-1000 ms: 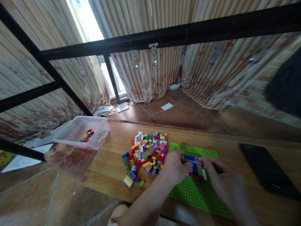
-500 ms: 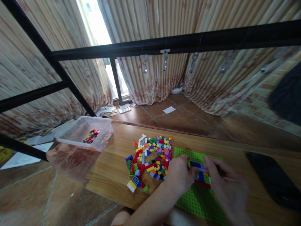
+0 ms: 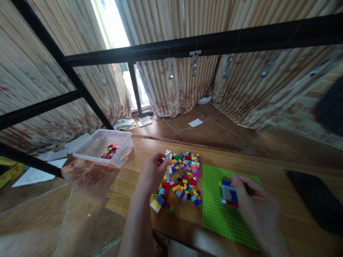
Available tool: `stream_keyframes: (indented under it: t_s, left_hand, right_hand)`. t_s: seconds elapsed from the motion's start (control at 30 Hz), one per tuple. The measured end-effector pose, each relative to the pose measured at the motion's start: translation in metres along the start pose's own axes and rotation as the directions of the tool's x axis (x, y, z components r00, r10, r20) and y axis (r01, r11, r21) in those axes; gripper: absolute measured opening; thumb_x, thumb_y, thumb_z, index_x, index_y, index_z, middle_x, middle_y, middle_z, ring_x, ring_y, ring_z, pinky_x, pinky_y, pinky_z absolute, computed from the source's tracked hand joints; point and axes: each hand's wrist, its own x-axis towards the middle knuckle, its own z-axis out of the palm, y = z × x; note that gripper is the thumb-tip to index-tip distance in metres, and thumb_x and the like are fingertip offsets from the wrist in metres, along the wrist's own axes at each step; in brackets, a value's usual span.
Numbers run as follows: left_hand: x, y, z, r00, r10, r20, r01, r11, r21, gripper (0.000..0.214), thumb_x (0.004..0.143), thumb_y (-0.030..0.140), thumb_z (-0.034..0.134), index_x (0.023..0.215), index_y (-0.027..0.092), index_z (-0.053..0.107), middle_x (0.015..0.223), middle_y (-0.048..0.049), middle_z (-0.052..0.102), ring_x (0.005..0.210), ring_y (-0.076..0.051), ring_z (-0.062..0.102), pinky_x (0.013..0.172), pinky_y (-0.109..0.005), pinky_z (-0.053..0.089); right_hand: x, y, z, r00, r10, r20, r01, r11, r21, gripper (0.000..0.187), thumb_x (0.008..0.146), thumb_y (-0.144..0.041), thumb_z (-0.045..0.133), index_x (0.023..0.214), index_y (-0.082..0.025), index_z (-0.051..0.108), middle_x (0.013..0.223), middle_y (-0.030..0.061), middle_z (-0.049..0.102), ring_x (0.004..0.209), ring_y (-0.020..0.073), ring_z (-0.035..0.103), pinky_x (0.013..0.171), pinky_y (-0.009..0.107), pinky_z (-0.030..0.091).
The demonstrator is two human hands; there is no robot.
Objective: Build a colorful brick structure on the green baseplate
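The person's left hand (image 3: 152, 173) moved from the block build (image 3: 226, 192) at lower right to the loose bricks (image 3: 193, 182) at lower centre.

Daylight glares between curtains (image 3: 182, 92) — dimmer elsewhere, stretched and soft at the edges.

On my feed I have the baseplate (image 3: 214, 217) on the table (image 3: 120, 200), the brick assembly (image 3: 227, 194) on it. Loose bricks (image 3: 191, 167) left of baseplate, phone (image 3: 312, 200) right. Farther left, the bin (image 3: 88, 153), more bricks (image 3: 110, 151) inside. Behind the table, curtains (image 3: 182, 89).
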Motion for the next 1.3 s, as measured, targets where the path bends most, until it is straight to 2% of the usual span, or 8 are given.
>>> stream_keyframes:
  t_s: [0.2, 0.4, 0.57, 0.77, 0.9, 0.97, 1.07, 1.3]
  left_hand:
    - [-0.003, -0.027, -0.035, 0.967, -0.249, 0.049, 0.211, 0.895, 0.392, 0.018, 0.074, 0.03, 0.061, 0.082, 0.017, 0.07, 0.084, -0.0063, 0.071, 0.073, -0.017, 0.061, 0.06, -0.023, 0.038]
    - [0.001, -0.032, -0.033, 0.951, -0.288, 0.114, 0.204, 0.86, 0.468, 0.017, 0.072, 0.032, 0.062, 0.08, 0.02, 0.07, 0.081, -0.0054, 0.071, 0.074, -0.018, 0.062, 0.058, -0.023, 0.036]
    - [0.007, -0.034, -0.032, 0.919, -0.354, 0.177, 0.226, 0.836, 0.499, 0.016, 0.071, 0.029, 0.061, 0.077, 0.019, 0.072, 0.072, -0.004, 0.07, 0.07, -0.017, 0.061, 0.055, -0.023, 0.035]
    - [0.007, -0.03, -0.026, 0.926, -0.334, 0.179, 0.211, 0.848, 0.486, 0.016, 0.073, 0.026, 0.059, 0.077, 0.019, 0.072, 0.069, -0.0038, 0.07, 0.067, -0.017, 0.06, 0.054, -0.023, 0.035]
    - [0.006, -0.028, -0.02, 0.933, -0.31, 0.18, 0.199, 0.867, 0.457, 0.016, 0.074, 0.024, 0.058, 0.077, 0.018, 0.072, 0.07, -0.0049, 0.07, 0.067, -0.017, 0.061, 0.054, -0.023, 0.035]
    - [0.006, -0.028, -0.019, 0.937, -0.303, 0.172, 0.198, 0.869, 0.454, 0.018, 0.075, 0.024, 0.055, 0.078, 0.018, 0.072, 0.072, -0.0058, 0.07, 0.066, -0.017, 0.06, 0.054, -0.024, 0.035]
    - [0.006, -0.029, -0.019, 0.948, -0.289, 0.135, 0.199, 0.866, 0.459, 0.023, 0.079, 0.024, 0.05, 0.08, 0.018, 0.072, 0.074, -0.007, 0.071, 0.065, -0.017, 0.06, 0.054, -0.024, 0.034]
    - [0.007, -0.029, -0.024, 0.95, -0.313, -0.012, 0.287, 0.857, 0.428, 0.028, 0.083, 0.03, 0.046, 0.088, 0.019, 0.072, 0.083, -0.0087, 0.072, 0.07, -0.017, 0.061, 0.057, -0.024, 0.035]
  right_hand:
    - [-0.003, -0.001, 0.002, 0.997, -0.069, 0.029, 0.069, 0.998, -0.005, 0.035, 0.08, -0.051, 0.059, 0.084, -0.02, 0.072, 0.081, 0.0043, 0.072, 0.072, 0.02, 0.065, 0.066, 0.028, 0.051]
    - [0.002, -0.003, -0.005, 0.97, -0.149, -0.191, 0.158, 0.987, 0.032, 0.031, 0.081, -0.047, 0.06, 0.08, -0.018, 0.07, 0.075, 0.0049, 0.069, 0.066, 0.0182, 0.063, 0.068, 0.03, 0.051]
    - [0.012, -0.003, -0.01, 0.942, -0.097, -0.321, 0.141, 0.983, 0.118, 0.03, 0.078, -0.045, 0.064, 0.077, -0.015, 0.07, 0.068, 0.0042, 0.067, 0.061, 0.0171, 0.06, 0.061, 0.03, 0.049]
    - [0.01, -0.003, -0.01, 0.958, -0.094, -0.273, 0.139, 0.978, 0.152, 0.028, 0.079, -0.044, 0.064, 0.076, -0.017, 0.069, 0.064, 0.0015, 0.065, 0.057, 0.0152, 0.058, 0.056, 0.027, 0.047]
    - [-0.006, -0.005, -0.003, 0.944, -0.286, -0.166, 0.294, 0.955, 0.028, 0.02, 0.084, -0.037, 0.06, 0.079, -0.02, 0.069, 0.072, 0.0011, 0.067, 0.064, 0.0152, 0.061, 0.063, 0.027, 0.047]
    - [-0.019, -0.009, 0.005, 0.899, -0.438, 0.01, 0.438, 0.899, 0.003, 0.014, 0.087, -0.03, 0.058, 0.083, -0.021, 0.068, 0.076, 0.0005, 0.068, 0.069, 0.0142, 0.062, 0.065, 0.026, 0.047]
    - [-0.04, -0.013, 0.021, 0.746, -0.617, 0.251, 0.622, 0.78, 0.071, 0.011, 0.088, -0.02, 0.056, 0.092, -0.021, 0.067, 0.08, 0.0008, 0.069, 0.073, 0.0133, 0.063, 0.068, 0.025, 0.047]
    - [-0.071, -0.015, 0.055, 0.606, -0.678, 0.417, 0.706, 0.699, 0.111, 0.015, 0.091, -0.017, 0.05, 0.096, -0.021, 0.064, 0.088, 0.0042, 0.067, 0.08, 0.0167, 0.061, 0.071, 0.029, 0.047]
